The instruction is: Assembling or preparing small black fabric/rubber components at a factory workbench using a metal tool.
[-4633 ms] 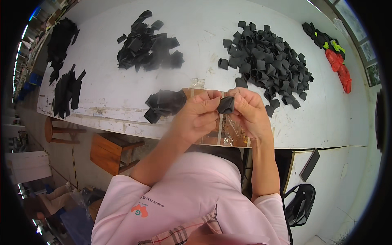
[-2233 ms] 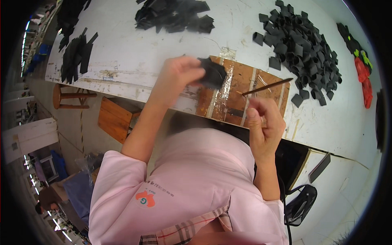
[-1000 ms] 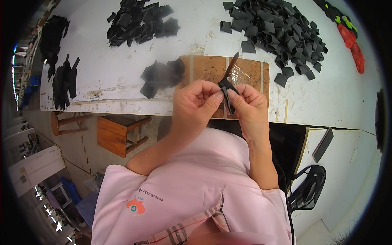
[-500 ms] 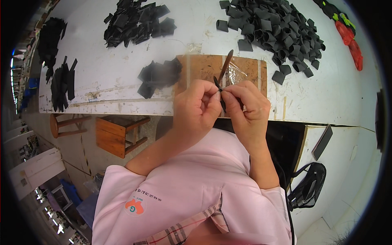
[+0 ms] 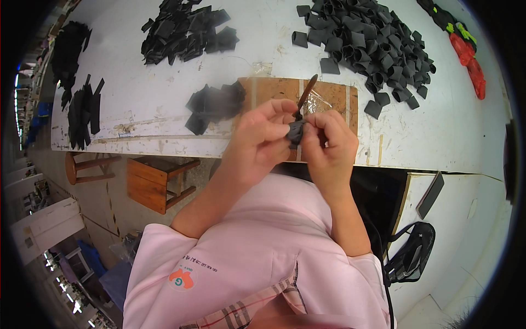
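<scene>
Between my hands, above the table's front edge, is a small dark grey fabric piece (image 5: pixel 296 133), folded or rolled over. My left hand (image 5: pixel 260 137) pinches its left side between thumb and fingers. On the other side, my right hand (image 5: pixel 332 143) grips it with thumb and forefinger, the remaining fingers curled. A slim brown stick-like tool (image 5: pixel 308 92) slants up just beyond the fingertips. Its lower end is hidden behind the fabric and fingers, so I cannot tell what supports it. Under the hands lies a brown board (image 5: pixel 268 90) with strips of tape.
Left of the board is a small pile of black fabric pieces (image 5: pixel 216 104). Flat black pieces (image 5: pixel 186 34) are heaped farther back, and looped grey pieces (image 5: pixel 378 46) at back right. Long black strips (image 5: pixel 83 115) lie far left. A wooden stool (image 5: pixel 148 183) stands below the table.
The fabric piece has turned from a narrow edge-on view to showing a broader rounded face. My left fingers have shifted and spread along it; the brown tool sits slightly lower.
</scene>
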`<state>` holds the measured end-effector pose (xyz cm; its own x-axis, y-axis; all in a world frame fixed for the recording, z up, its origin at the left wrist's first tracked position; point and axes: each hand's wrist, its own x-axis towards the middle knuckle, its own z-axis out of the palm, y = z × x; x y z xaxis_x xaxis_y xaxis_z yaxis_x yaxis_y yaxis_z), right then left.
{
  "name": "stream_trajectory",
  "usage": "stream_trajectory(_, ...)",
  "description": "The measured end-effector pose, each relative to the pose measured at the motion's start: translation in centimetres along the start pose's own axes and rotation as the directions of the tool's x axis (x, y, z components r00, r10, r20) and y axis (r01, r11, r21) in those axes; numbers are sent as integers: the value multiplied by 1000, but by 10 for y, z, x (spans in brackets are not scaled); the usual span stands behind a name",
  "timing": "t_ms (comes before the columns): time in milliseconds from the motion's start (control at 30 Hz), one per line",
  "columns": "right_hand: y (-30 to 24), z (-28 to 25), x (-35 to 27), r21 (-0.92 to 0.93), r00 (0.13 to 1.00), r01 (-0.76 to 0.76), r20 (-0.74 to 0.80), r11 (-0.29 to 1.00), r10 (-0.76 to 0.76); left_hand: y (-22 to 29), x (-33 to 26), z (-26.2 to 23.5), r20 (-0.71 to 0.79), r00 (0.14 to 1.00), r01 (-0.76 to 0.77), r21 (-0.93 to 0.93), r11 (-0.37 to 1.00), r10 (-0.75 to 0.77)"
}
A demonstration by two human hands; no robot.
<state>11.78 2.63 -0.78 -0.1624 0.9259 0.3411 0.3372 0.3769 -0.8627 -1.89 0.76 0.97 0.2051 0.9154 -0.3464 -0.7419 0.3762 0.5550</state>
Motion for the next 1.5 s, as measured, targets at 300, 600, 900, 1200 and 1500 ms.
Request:
stream_trajectory(300,4,-10,5,780,735,-625,601,-28,313,-27,0,2,62,732,-387,857,340,679)
stream_trajectory(600,-46,-29,61,560,890,-417,412,716,196,32,8,19,483,876,293,-540,789,6)
stream_trajectory(900,-24,-28,84,617,815,-531,560,581,150,29,37,-3,595,800,310,-521,795,78)
stream_trajectory(1200,-3,-25,76,641,790,-556,605,530,97,26,22,3,312,950,132,-381,915,-7)
stream_trajectory(1500,11,-20,68,568,759,-566,642,597,108,9,31,-13,406,913,141,-399,906,37)
